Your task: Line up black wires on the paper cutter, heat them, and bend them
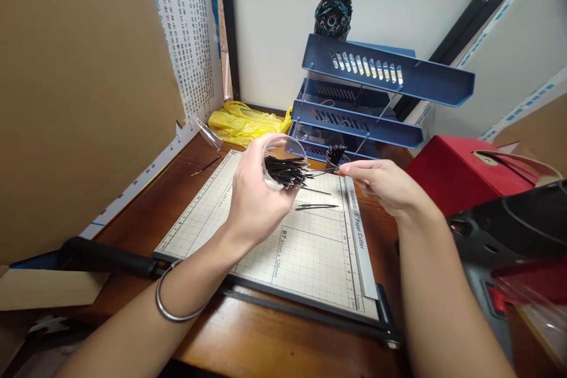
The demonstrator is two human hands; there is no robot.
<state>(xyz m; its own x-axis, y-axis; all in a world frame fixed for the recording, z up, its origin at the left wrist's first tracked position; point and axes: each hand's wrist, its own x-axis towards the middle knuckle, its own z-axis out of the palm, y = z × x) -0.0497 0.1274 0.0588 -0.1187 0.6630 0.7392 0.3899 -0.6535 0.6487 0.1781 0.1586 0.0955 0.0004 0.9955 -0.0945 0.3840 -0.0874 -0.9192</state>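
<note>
My left hand (pixel 254 192) is wrapped round a clear cup (pixel 284 143), tilted with its mouth toward me. Inside lies a bundle of thin black wire-like pieces (pixel 286 171), several with light tips. Between the thumb and fingers of my right hand (pixel 383 184) is one thin black wire-like piece (pixel 325 172), its far end at the cup's mouth. Just behind my right fingertips, a second clear cup (pixel 336 160) holds an upright bunch of black pieces (pixel 336 152). Below both hands, a few loose black pieces (pixel 316 207) lie on the paper cutter (pixel 257 248).
The cutter's black handle (pixel 110 257) sticks out to the left. A blue tiered tray rack (pixel 381 77) and a yellow plastic bag (pixel 245 121) are at the back. At right stand a red box (pixel 460 171) and a black-and-grey machine (pixel 509 230).
</note>
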